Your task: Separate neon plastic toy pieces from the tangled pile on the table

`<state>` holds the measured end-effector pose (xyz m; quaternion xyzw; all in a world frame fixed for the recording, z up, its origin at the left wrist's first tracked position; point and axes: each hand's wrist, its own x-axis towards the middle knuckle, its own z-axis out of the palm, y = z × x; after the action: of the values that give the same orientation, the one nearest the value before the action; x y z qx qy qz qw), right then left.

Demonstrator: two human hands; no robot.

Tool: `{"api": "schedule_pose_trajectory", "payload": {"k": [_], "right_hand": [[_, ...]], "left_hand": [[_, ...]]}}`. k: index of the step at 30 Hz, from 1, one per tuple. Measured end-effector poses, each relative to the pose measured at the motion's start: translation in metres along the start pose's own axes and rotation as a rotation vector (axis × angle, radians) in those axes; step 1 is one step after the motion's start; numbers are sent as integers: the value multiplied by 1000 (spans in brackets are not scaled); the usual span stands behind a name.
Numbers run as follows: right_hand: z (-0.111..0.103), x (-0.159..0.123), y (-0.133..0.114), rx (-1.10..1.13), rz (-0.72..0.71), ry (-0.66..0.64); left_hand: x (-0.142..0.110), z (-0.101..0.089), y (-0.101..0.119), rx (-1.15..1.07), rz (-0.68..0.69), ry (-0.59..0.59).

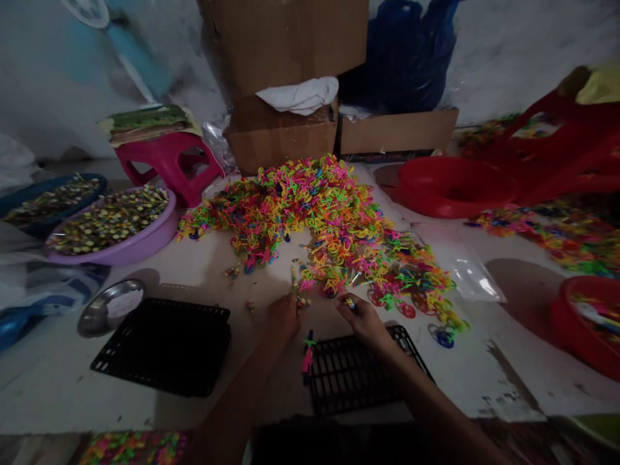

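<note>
My left hand [285, 316] is closed around a few small speckled sticks [303, 301] at the near edge of a big pile of brightly coloured plastic pieces [314, 206]. My right hand [362, 319] pinches a similar short patterned stick [349, 302], its lower part hidden by the fingers. Beneath my right wrist lies a black slotted tray [349, 378]. A pink and blue plastic piece [307, 361] rests at that tray's left edge. Loose sticks [232, 272] are scattered on the table left of my left hand.
To the left are black trays [165, 345], a metal bowl [92, 313] and a purple basin [121, 248] full of sticks. A pink stool [169, 152] and cardboard boxes [285, 139] stand behind. Red basins [436, 205] and a plastic bag [472, 278] occupy the right.
</note>
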<state>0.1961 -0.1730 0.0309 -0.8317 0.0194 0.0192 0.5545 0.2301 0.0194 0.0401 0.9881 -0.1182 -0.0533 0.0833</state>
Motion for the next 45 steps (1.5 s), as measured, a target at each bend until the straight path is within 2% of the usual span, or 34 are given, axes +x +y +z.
{"api": "schedule_pose_trajectory", "payload": {"k": [2,5,8,11,14,16,18,20,22,25,27,29,30,32,33,34,36,39,42,45], "right_hand": [[-1,-5,-7,74,24,-51],[-4,-14,-21,337,74,-127],[-7,-21,-32,468,6,-150],[-9,-26,-37,460,-85,-205],[-3,-30,-44,512,-80,-212],[9,-31,-50,497,-129,-136],[25,-28,-56,342,-294,-24],[41,-21,-61,148,-367,10],[51,-11,-64,-62,-372,-48],[53,4,-65,-236,-419,-91],[48,10,-61,-181,-330,-96],[42,13,-53,-162,-242,-137],[40,14,-47,-189,-222,-198],[36,15,-38,-191,-180,-229],[35,16,-34,-175,-147,-242],[34,16,-32,-150,-125,-249],[35,16,-32,-126,-106,-280],[36,15,-36,-153,-149,-304],[34,12,-37,-157,-179,-310],[31,13,-34,-126,-178,-306]], "left_hand": [[1,-4,0,-180,-75,58],[-5,-17,4,-612,-123,93],[-20,-35,10,-1130,-106,-90],[-35,-44,13,-1405,-142,-216],[-47,-45,19,-1666,-278,-192],[-53,-42,26,-1903,-349,-190],[-56,-39,33,-2092,-267,-202],[-55,-36,34,-2170,-158,-186],[-51,-33,28,-2147,-151,-144],[-46,-30,4,-1945,-279,26],[-48,-25,-17,-1598,-419,168],[-54,-14,-39,-1075,-461,321],[-57,-7,-49,-792,-434,442],[-64,11,-65,-326,-223,683],[-65,19,-70,-158,-145,771],[-66,26,-73,-36,-68,810],[-64,37,-73,87,-30,802],[-56,42,-67,96,-105,718],[-50,39,-61,-8,-170,579],[-48,33,-58,-217,-225,431]]}}
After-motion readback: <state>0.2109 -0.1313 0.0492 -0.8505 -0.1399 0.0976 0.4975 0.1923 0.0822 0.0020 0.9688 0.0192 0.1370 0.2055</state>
